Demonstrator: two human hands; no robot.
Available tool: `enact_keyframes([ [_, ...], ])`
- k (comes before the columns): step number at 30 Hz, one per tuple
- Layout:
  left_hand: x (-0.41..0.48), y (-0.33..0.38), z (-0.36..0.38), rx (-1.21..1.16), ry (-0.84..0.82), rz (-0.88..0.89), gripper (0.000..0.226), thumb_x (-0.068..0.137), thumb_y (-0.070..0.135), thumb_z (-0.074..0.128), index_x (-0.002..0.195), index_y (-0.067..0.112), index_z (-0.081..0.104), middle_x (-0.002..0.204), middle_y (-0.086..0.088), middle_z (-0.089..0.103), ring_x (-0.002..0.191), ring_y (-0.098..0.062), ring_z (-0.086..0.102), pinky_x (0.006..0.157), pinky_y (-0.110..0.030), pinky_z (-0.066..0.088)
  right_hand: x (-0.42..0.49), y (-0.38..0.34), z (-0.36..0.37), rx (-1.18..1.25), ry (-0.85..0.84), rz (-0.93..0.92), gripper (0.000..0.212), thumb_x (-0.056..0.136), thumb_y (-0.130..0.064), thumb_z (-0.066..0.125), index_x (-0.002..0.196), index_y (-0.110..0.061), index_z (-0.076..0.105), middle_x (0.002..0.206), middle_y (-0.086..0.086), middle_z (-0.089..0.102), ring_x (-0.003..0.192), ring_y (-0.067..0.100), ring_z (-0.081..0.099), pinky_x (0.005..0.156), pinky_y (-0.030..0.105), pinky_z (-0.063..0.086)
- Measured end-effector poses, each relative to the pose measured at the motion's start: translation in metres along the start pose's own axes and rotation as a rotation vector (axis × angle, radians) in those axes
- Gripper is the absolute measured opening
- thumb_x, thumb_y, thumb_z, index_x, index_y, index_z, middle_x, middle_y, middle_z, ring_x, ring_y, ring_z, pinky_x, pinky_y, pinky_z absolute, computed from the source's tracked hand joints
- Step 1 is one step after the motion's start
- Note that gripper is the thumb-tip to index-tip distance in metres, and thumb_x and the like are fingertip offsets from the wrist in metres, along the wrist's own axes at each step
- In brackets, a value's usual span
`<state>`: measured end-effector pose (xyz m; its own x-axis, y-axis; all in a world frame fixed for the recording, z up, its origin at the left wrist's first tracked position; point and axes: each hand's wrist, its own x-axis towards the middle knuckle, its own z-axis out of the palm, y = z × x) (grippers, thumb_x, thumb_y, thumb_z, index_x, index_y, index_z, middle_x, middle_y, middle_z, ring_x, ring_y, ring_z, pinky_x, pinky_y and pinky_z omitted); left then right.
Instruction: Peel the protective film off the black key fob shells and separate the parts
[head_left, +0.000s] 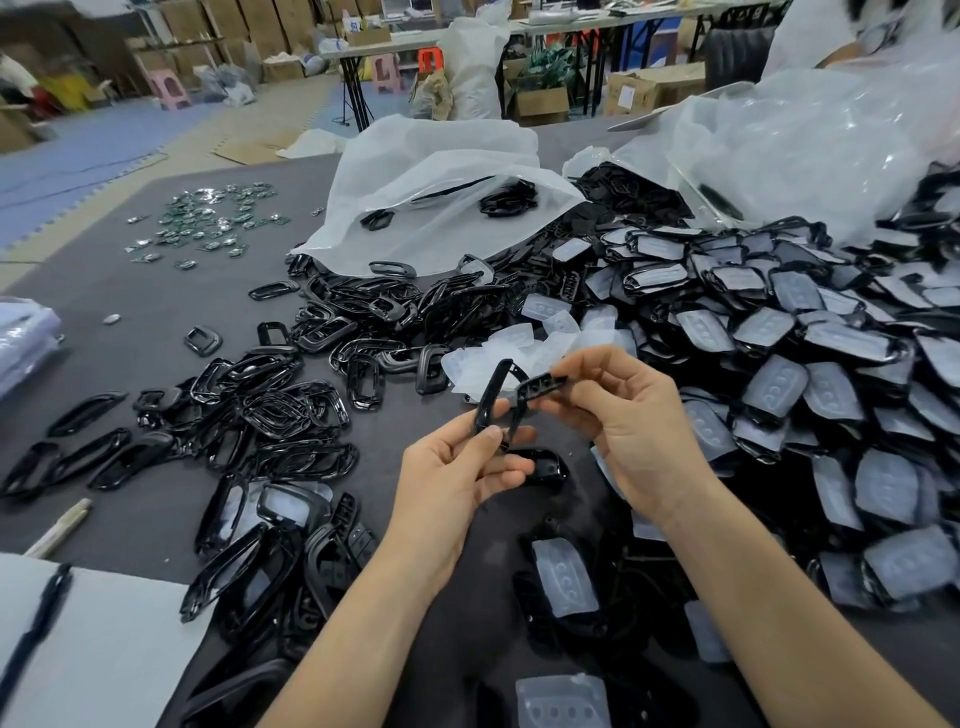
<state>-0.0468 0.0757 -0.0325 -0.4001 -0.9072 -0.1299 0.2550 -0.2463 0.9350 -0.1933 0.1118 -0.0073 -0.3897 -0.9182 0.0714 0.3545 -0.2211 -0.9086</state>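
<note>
My left hand (462, 467) pinches a glossy black key fob frame (491, 397) that stands nearly upright above the dark table. My right hand (631, 426) grips a black button plate (543, 384) with small holes, tilted and meeting the frame at its top. A big heap of film-covered black shells (810, 364) fills the right side. Peeled clear films (519, 353) lie just behind my hands. Bare black frames (291, 410) are scattered to the left.
Two white plastic bags (441, 192) holding more black parts lie at the back. Small green circuit boards (213, 218) are spread far left. A white sheet with a black pen (36, 623) sits near left; a cream tool (62, 525) lies beside it.
</note>
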Motion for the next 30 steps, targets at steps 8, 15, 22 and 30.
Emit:
enact_keyframes([
  [8, -0.003, 0.0, 0.002, 0.096, -0.024, 0.062, 0.023, 0.097, 0.003, 0.051, 0.098, 0.015, 0.071, 0.092, -0.01, 0.076, 0.071, -0.018, 0.073, 0.058, -0.015, 0.054, -0.003, -0.002, 0.0, -0.331, -0.055, -0.095, 0.017, 0.088, 0.007, 0.057, 0.08, -0.005, 0.065, 0.072, 0.009, 0.067, 0.062, 0.02, 0.069, 0.059, 0.024, 0.055],
  [15, -0.002, -0.002, 0.004, 0.211, 0.015, 0.117, 0.026, 0.097, -0.001, 0.049, 0.103, 0.016, 0.067, 0.081, -0.006, 0.076, 0.072, -0.021, 0.074, 0.06, -0.015, 0.054, 0.001, -0.013, -0.011, -0.537, -0.051, -0.157, 0.023, 0.083, 0.007, 0.066, 0.084, -0.016, 0.063, 0.069, -0.007, 0.068, 0.062, 0.015, 0.067, 0.063, 0.02, 0.054],
  [22, -0.003, -0.002, 0.007, 0.202, -0.026, 0.089, 0.031, 0.097, -0.005, 0.047, 0.098, 0.017, 0.069, 0.081, -0.005, 0.076, 0.073, -0.021, 0.074, 0.061, -0.017, 0.054, 0.001, -0.009, -0.008, -0.516, -0.083, -0.132, 0.024, 0.082, 0.009, 0.066, 0.081, -0.016, 0.067, 0.068, -0.003, 0.07, 0.061, 0.013, 0.067, 0.063, 0.021, 0.054],
  [30, -0.004, 0.0, 0.007, 0.21, -0.061, 0.101, 0.029, 0.096, -0.006, 0.049, 0.096, 0.015, 0.069, 0.08, -0.005, 0.076, 0.067, -0.019, 0.073, 0.059, -0.018, 0.055, -0.003, -0.001, -0.001, -0.707, -0.045, -0.195, 0.025, 0.083, 0.003, 0.067, 0.082, -0.023, 0.068, 0.074, -0.003, 0.071, 0.067, 0.012, 0.068, 0.069, 0.025, 0.056],
])
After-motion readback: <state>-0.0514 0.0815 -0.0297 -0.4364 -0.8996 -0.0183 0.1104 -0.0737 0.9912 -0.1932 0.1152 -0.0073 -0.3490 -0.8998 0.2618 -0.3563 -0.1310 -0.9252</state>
